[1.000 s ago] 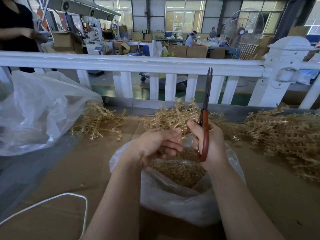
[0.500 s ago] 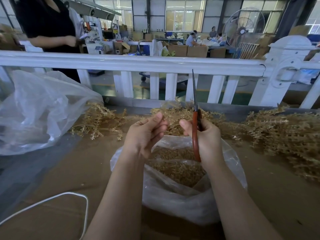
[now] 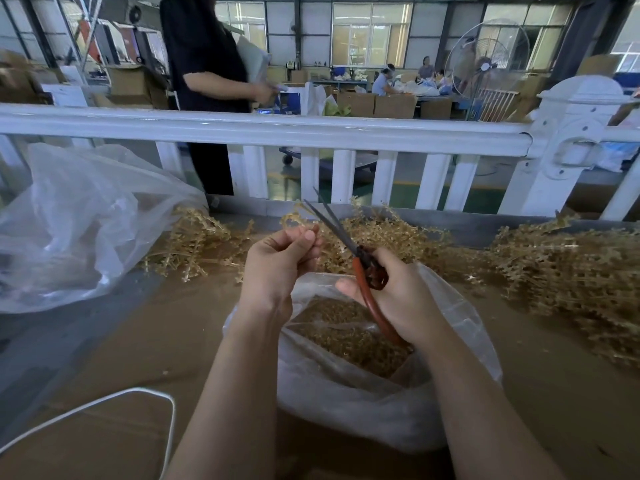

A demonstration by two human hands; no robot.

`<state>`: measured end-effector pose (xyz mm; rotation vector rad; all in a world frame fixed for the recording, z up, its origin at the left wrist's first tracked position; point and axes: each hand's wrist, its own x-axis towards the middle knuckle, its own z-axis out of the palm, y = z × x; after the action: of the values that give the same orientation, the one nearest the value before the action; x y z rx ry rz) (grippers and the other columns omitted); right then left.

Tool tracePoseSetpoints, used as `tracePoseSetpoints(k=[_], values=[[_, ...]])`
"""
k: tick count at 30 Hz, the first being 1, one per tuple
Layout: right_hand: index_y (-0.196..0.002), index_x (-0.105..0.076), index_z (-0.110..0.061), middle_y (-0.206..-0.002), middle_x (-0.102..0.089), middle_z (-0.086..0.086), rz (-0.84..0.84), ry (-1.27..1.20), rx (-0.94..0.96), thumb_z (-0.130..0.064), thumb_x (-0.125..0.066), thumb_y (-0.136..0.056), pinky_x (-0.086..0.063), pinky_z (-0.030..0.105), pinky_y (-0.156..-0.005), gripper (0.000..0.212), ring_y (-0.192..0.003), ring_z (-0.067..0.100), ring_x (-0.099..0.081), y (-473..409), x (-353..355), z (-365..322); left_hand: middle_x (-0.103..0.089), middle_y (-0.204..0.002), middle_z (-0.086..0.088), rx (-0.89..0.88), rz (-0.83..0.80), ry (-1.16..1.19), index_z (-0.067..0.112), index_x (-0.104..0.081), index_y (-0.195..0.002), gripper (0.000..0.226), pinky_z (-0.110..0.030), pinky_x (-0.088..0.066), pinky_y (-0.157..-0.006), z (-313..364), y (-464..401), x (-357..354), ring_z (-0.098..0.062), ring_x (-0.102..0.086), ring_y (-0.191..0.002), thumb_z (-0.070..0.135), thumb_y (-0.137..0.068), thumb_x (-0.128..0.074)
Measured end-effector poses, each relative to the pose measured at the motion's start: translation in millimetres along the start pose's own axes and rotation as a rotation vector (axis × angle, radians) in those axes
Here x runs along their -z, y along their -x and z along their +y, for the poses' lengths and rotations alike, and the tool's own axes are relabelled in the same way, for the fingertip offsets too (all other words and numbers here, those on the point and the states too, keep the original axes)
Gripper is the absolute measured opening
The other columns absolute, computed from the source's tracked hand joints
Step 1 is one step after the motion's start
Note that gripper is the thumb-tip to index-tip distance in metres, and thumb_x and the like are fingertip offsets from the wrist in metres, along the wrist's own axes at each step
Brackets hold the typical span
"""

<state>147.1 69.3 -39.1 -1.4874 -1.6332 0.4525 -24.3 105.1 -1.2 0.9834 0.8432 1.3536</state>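
My right hand [image 3: 398, 296] grips red-handled scissors [image 3: 360, 268]; the blades are slightly apart and point up and left. My left hand [image 3: 277, 265] pinches a thin gold plastic sprig [image 3: 298, 216] that curls up beside the blade tips. Both hands hover over an open clear plastic bag [image 3: 460, 341] that holds small gold cut pieces [image 3: 343, 334]. Piles of gold sprigs lie on the table behind the hands [image 3: 391, 233], to the left [image 3: 194, 244] and to the right [image 3: 568, 271].
A large crumpled clear bag [image 3: 79, 220] lies at the left. A white cord [image 3: 104, 403] loops over the brown cardboard table top [image 3: 156, 341]. A white fence rail [image 3: 311, 129] runs along the far edge; a person in black [image 3: 204, 74] stands behind it.
The scissors have tilted from upright to pointing up-left and the blades have parted. My left hand now pinches a sprig. The person behind the rail has walked to the right.
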Motion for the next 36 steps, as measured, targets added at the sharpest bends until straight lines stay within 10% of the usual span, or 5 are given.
tracePoseSetpoints(k=[16, 36], values=[[-0.099, -0.057, -0.034, -0.086, -0.066, -0.018, 0.117, 0.277, 0.059, -0.094, -0.053, -0.061, -0.057, 0.03, -0.066, 0.071, -0.079, 0.002, -0.064, 2.6, -7.4, 6.0, -0.063, -0.065, -0.004, -0.074, -0.026, -0.109, 0.011, -0.072, -0.077, 0.025, -0.02, -0.052, -0.065, -0.6, 1.4, 3.7, -0.01, -0.058, -0.063, 0.001, -0.095, -0.058], [-0.081, -0.058, -0.029, -0.066, -0.059, -0.015, 0.148, 0.29, 0.082, -0.088, -0.06, -0.06, -0.034, 0.014, -0.048, 0.063, -0.06, -0.001, -0.057, 7.1, -4.9, 0.3, -0.066, -0.068, -0.001, -0.073, -0.052, -0.113, 0.011, -0.069, -0.076, 0.022, -0.02, -0.053, -0.068, -4.6, -2.4, 8.9, -0.009, -0.059, -0.064, 0.004, -0.095, -0.06]])
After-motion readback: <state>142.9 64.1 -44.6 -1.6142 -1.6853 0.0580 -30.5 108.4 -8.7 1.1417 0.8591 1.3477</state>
